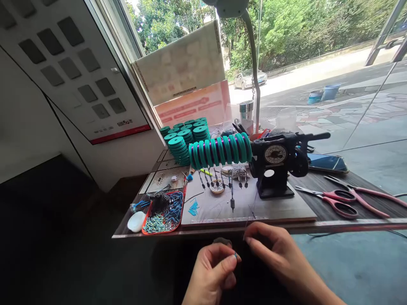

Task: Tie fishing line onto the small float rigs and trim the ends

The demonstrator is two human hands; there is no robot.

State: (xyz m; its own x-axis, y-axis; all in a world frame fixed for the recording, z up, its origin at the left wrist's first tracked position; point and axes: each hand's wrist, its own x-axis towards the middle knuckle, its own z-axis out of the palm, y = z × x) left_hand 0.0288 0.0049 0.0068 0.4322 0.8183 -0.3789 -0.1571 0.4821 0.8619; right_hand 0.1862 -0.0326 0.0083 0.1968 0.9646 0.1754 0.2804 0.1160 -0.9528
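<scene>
Surface (365,180) by window (333,110); lower centre, my left hand (214,271) pinches blue bit (235,255), right hand (280,250) thin line (246,222), likely because both are tiny.

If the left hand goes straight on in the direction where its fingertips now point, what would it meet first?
Most likely the right hand, which is just ahead of the left hand. Depth is unclear in this one view, so it might pass in front or below.

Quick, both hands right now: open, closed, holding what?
Left hand: closed, pinching a small blue piece.
Right hand: closed, apparently pinching a thin thread.
</scene>
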